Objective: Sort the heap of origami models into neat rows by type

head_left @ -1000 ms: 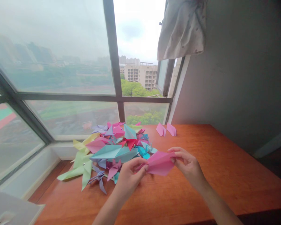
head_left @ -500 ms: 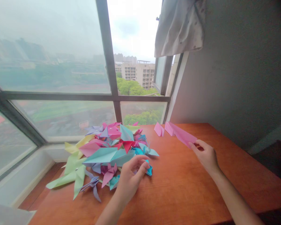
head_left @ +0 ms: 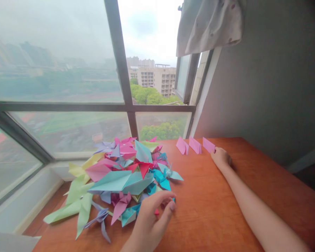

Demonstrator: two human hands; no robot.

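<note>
At the back right of the table, my right hand pinches the near end of a pink paper plane. Two similar pink paper planes, a middle one and a left one, stand in a row to its left. My left hand hovers at the front right of a heap of folded paper, its fingers loosely curved, thumb apart, and nothing seen in them. Closest to it lie a turquoise folded piece and a pink paper crane. The hand partly hides small blue and red pieces.
The heap on the wooden table includes a large light-blue paper plane, a green pinwheel and a purple crane. Windows border the table behind and left. A curtain hangs above; a grey wall rises at right.
My right hand has carried the pink paper plane away from me to the row's right end. My left hand has shifted slightly right and nearer, and the view has turned a little.
</note>
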